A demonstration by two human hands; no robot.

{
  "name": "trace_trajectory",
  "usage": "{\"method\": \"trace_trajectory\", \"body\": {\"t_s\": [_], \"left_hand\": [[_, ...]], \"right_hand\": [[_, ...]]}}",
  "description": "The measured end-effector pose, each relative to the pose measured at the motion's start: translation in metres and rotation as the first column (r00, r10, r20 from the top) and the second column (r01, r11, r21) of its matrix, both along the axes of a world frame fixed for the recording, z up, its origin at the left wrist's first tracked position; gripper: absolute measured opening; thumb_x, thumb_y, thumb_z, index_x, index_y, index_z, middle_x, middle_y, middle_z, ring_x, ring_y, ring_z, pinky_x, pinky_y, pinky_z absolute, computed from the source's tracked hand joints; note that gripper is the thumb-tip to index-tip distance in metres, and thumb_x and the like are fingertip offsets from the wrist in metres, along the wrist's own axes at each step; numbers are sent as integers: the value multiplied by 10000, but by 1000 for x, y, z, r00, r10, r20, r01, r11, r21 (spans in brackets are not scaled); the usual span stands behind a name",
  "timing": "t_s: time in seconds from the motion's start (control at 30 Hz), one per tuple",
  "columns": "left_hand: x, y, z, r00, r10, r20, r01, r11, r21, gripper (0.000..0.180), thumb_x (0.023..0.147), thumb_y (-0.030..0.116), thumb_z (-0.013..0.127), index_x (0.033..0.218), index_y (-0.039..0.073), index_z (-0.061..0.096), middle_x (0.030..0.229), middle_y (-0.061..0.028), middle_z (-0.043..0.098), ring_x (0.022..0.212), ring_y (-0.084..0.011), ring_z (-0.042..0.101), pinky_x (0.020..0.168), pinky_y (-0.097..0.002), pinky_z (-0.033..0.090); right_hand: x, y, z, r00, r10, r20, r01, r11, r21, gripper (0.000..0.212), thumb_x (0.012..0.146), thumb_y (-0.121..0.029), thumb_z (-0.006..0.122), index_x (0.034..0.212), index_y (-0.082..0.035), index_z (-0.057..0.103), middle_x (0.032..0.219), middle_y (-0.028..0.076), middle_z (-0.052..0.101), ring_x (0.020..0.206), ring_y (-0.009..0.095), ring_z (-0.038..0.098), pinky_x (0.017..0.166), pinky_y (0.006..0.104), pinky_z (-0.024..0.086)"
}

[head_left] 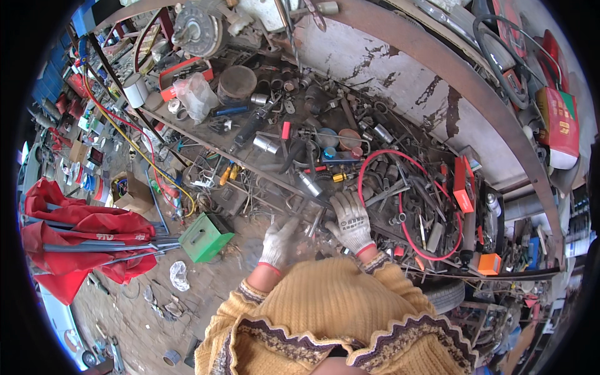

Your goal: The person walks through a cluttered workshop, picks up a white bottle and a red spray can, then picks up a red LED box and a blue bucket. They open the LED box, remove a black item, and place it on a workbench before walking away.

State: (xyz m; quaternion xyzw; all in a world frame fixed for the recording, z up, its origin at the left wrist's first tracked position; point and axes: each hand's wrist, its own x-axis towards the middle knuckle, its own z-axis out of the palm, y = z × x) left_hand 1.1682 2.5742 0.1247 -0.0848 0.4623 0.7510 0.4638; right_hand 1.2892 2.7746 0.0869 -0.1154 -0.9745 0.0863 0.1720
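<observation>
My left hand (278, 244), in a white knitted glove with a red cuff, hovers off the near edge of the cluttered workbench (269, 179). Its fingers stretch forward, slightly blurred, and nothing shows in them. My right hand (351, 224), gloved the same way, lies over the bench edge with its fingers spread over the metal parts. Between the hands is a shiny metal rod-like piece (315, 224), apart from both. Just beyond the right hand are a silver socket (309, 184) and a small yellow part (339, 177). A red hose (405, 232) loops to its right.
Tools and dark metal parts cover the bench, with a round tin (237, 84) and a plastic bag (196, 99) at the back left. A green box (205, 237) stands left of me, beside folded red fabric (94, 234) on poles. A tyre (445, 295) sits below the bench.
</observation>
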Motion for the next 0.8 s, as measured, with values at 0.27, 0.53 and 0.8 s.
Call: {"method": "trace_trajectory", "body": {"t_s": [0.27,0.53,0.8], "left_hand": [[-1,1,-11,999,-46,9,46,995,-90,211,995,209,671,1096,24,665,941,-34,662,806,-136,618,723,-281,529],[2,-1,-28,996,-86,-1,86,996,-12,289,996,232,667,1205,34,676,1035,-29,696,885,-144,636,776,-309,523],[-2,-10,-53,999,-28,30,30,998,-50,307,983,218,660,1230,37,645,1128,-71,700,986,-187,675,855,-325,547]], "right_hand": [[-1,-13,1,996,-60,-69,55,996,-68,825,719,-304,802,1429,-43,472,1470,157,482,1377,359,430,1213,501,281],[-3,-16,8,996,-81,-23,79,994,-69,807,710,-284,807,1411,-35,493,1460,164,497,1374,356,441,1221,503,272],[-2,-16,-5,995,-83,-63,82,997,-12,802,714,-260,802,1416,-35,484,1460,158,491,1379,348,433,1222,500,269]]}}
